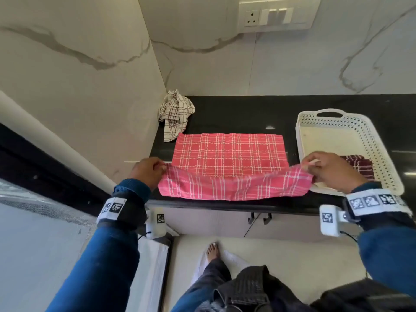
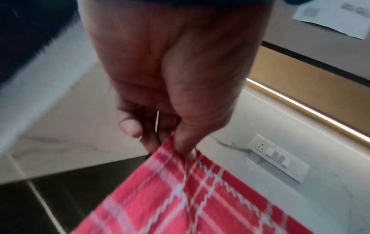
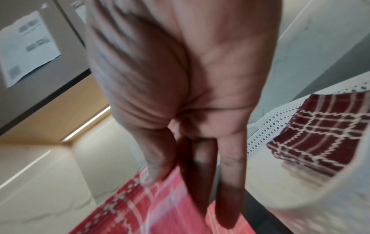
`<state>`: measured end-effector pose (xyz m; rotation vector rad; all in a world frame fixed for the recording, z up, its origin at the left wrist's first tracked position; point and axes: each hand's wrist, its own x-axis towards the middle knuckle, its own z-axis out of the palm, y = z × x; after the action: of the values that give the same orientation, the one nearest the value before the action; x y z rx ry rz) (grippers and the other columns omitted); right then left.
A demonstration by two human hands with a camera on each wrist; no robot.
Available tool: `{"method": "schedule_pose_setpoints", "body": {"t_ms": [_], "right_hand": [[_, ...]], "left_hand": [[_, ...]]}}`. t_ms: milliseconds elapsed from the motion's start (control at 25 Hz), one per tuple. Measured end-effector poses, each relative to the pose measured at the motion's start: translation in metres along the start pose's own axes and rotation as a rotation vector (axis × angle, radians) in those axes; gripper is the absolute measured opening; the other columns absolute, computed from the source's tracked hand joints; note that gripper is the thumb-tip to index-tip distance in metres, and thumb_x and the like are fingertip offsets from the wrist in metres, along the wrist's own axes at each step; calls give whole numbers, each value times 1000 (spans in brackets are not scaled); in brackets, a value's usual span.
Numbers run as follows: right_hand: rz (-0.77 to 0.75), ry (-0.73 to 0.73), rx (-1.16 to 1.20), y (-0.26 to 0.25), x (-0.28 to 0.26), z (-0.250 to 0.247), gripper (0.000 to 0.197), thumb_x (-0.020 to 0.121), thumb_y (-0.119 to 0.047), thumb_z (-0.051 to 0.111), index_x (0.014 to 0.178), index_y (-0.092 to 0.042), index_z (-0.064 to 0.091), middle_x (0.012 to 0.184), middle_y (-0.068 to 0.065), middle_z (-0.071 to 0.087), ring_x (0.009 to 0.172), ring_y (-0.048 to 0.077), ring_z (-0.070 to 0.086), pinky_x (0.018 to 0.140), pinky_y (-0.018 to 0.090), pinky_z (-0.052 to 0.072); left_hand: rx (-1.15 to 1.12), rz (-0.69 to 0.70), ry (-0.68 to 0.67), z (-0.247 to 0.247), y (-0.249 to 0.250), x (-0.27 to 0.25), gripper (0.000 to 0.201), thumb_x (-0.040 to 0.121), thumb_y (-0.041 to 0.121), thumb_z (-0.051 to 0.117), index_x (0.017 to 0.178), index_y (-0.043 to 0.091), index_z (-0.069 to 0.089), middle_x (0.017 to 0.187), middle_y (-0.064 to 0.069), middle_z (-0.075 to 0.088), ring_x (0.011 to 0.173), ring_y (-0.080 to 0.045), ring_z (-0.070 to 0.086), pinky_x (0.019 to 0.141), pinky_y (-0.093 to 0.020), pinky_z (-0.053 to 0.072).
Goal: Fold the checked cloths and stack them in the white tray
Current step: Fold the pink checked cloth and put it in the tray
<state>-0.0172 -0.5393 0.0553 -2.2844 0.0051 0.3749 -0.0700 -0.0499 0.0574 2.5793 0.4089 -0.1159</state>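
Observation:
A red checked cloth (image 1: 227, 154) lies spread on the black counter (image 1: 236, 113), its near edge lifted and folded back. My left hand (image 1: 146, 171) pinches the near left corner of that cloth (image 2: 180, 190). My right hand (image 1: 331, 171) pinches the near right corner, thumb on the cloth (image 3: 140, 205). A crumpled white checked cloth (image 1: 175, 113) sits at the counter's back left corner. The white tray (image 1: 364, 129) stands at the right, with a folded maroon checked cloth (image 1: 360, 165) in its near part, partly hidden behind my right hand; the right wrist view shows this maroon cloth (image 3: 320, 131) too.
Marble walls close the counter at the back and left. A switch panel (image 1: 279, 15) hangs on the back wall. The counter's front edge runs just below the cloth. My bare foot (image 1: 212, 249) stands on the floor below.

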Motion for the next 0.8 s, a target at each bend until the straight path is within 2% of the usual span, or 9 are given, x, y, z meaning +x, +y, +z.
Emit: {"method": "schedule_pose_setpoints", "body": {"t_ms": [120, 240, 360, 440, 520, 720, 800], "right_hand": [[3, 323, 93, -18, 57, -2, 7, 95, -11, 63, 93, -11, 70, 92, 9, 74, 81, 28, 71, 75, 39, 58], [66, 426, -80, -20, 122, 10, 14, 94, -11, 59, 93, -9, 72, 98, 12, 73, 85, 24, 62, 79, 29, 43], [177, 450, -118, -16, 176, 34, 21, 93, -7, 52, 96, -4, 73, 101, 18, 72, 94, 34, 64, 80, 32, 44], [235, 438, -157, -13, 200, 48, 23, 93, -6, 51, 98, -2, 73, 104, 23, 71, 101, 40, 64, 84, 36, 47], [311, 425, -187, -10, 212, 58, 20, 94, -9, 53, 100, -2, 71, 106, 24, 70, 102, 42, 64, 87, 38, 49], [415, 366, -344, 2, 230, 68, 23, 95, -8, 52, 90, 1, 73, 94, 21, 71, 78, 35, 60, 73, 33, 45], [414, 368, -363, 6, 234, 69, 22, 95, -7, 52, 90, 1, 72, 92, 21, 71, 75, 35, 61, 71, 33, 45]], "left_hand": [[-119, 2, 168, 4, 18, 73, 16, 98, 24, 58, 103, 15, 71, 91, 0, 65, 85, -20, 59, 81, -28, 44], [-132, -17, 124, 26, 21, 157, 21, 97, 21, 59, 107, 9, 72, 106, -12, 72, 99, -32, 64, 90, -33, 46], [-73, -73, 1, 57, 16, 216, 18, 95, 20, 58, 102, 11, 72, 107, -16, 72, 96, -35, 63, 85, -33, 48], [-78, -124, -25, 74, 9, 237, 17, 94, 17, 58, 100, 10, 72, 104, -17, 71, 88, -32, 61, 79, -29, 44], [-82, -131, -31, 88, 3, 243, 18, 95, 15, 57, 101, 9, 73, 103, -17, 71, 84, -28, 58, 79, -28, 42], [-40, -60, 2, 101, -3, 255, 12, 93, 10, 63, 95, 9, 75, 106, -13, 66, 92, -30, 62, 80, -28, 44], [-37, -57, 22, 103, -6, 258, 10, 91, 8, 64, 92, 11, 73, 106, -11, 62, 91, -29, 62, 78, -27, 45]]}}
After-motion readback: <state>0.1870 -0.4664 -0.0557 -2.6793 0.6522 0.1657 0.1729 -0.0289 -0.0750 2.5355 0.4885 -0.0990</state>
